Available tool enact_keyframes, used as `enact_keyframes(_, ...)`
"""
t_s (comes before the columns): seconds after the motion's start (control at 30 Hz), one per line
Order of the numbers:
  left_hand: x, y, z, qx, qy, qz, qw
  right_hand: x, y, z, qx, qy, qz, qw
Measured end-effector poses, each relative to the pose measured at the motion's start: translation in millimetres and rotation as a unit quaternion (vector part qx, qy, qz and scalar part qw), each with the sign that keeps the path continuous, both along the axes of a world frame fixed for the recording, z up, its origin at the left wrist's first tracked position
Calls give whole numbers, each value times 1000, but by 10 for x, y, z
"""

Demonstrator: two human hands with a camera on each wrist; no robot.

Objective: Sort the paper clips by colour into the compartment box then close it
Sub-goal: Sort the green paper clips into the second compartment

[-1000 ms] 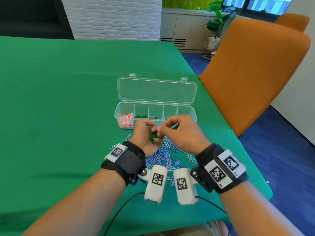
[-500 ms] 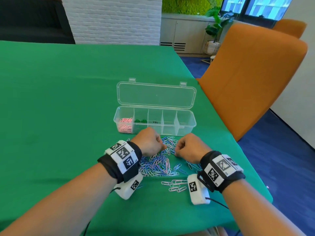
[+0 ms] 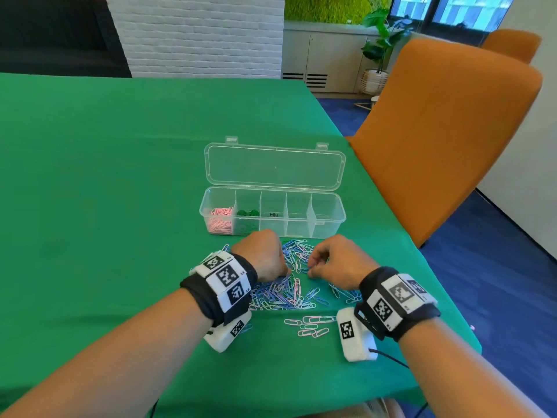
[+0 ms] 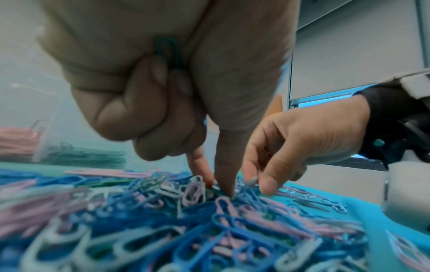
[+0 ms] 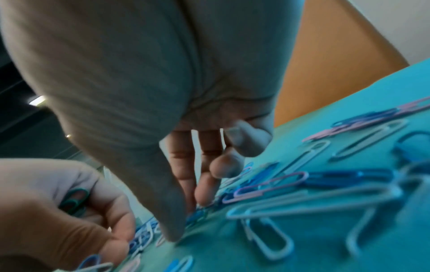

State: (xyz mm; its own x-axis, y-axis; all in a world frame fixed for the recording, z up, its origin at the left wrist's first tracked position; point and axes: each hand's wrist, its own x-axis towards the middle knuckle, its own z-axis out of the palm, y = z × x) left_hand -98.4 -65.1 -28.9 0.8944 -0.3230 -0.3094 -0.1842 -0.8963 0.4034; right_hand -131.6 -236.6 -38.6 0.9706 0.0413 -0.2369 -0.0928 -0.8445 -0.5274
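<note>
The left hand [image 3: 262, 255] hides the near-left part of the paper clip pile [image 3: 289, 289] in the head view, and its fingers cannot be seen there. The left wrist view shows them: the outer fingers curl into the palm around green paper clips [image 4: 168, 52], while the forefinger and thumb reach down, tips in the pile. The same green clips show blurred in the right wrist view. The pile of blue, pink and white clips lies on the green surface [image 3: 105, 206] just in front of the compartment box [image 3: 272, 213], between and under both hands. The box stands open, its lid [image 3: 275, 167] laid back; of its 5 compartments, the leftmost holds pink clips [image 3: 220, 221], the next green clips [image 3: 247, 220]; the contents of the other 3 are hard to make out through the clear plastic. The right hand [image 3: 340, 262] hovers knuckles-up over the pile's right edge, fingers bent downward and narrowly spread, thumb and fingertips touching clips; whether they pinch one cannot be told, as the wrist view is blurred. A few loose pink and white clips [image 3: 310, 325] lie nearer the body, between the wrists.
</note>
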Motion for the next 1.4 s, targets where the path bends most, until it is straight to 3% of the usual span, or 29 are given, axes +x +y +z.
enact_keyframes(0.17,34,70,-14,-18,30,-6,999,6,80,40,-75,9,32,997)
enact_keyframes(0.3,13,222,40,-171,126,59,975,-29,54,2,-59,6,25,998)
enact_keyframes(0.33,-10,260,58,-221,172,85,956,-39,37,-3,-18,15,12,1000)
enact_keyframes(0.4,-40,327,50,-347,266,140,888,-68,23,28,96,34,-15,995)
enact_keyframes(0.47,-69,370,-11,-437,326,178,819,-107,49,106,232,50,-35,971)
enact_keyframes(0.57,-138,376,-83,-511,381,192,746,-146,166,246,357,47,-40,932)
enact_keyframes(0.8,-253,366,-47,-581,392,195,686,-181,446,355,403,-18,-23,915)
enact_keyframes(0.97,-261,337,-63,-578,378,223,688,-179,530,299,400,-32,-50,915)
enact_keyframes(1.03,-257,317,-85,-565,351,243,706,-160,526,270,384,-41,-69,920)
enact_keyframes(1.2,-224,270,-106,-457,225,223,831,-106,364,246,314,-42,-107,942)
enact_keyframes(1.27,-227,229,-142,-413,191,203,867,-110,288,244,301,-27,-108,947)
enact_keyframes(1.33,-237,184,-190,-405,190,207,870,-118,254,240,311,-15,-100,945)
enact_keyframes(1.4,-251,146,-217,-435,247,236,833,-131,270,245,328,-9,-87,940)
